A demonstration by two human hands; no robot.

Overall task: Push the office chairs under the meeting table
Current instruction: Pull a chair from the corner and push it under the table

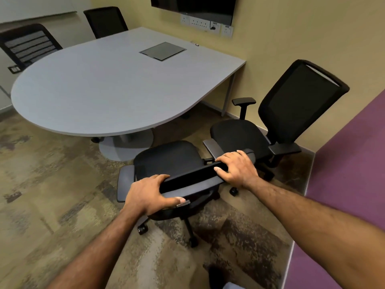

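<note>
Near office chair (166,157) sits just off the rounded end of the bench (104,86), seat pointed at it and not yet under the top. Both hands are on the backrest's top rail. The left grip (149,195) is clamped round the left end with the thumb along the near side. The right grip (235,167) is wrapped over the right end, fingers curled across the top.

Just to the right, a second office chair (291,105) stands out by the yellow wall. The near chair's right armrest is hard up beside its seat; whether they touch, I can't tell.

Across the bench, a far-left chair (27,44) and a far chair (106,21) sit close in. A grey hatch panel (162,51) lies flush in the benchtop, with a dark screen (198,5) and a socket strip (204,25) on the wall beyond. Mottled carpet (41,184) underfoot.
</note>
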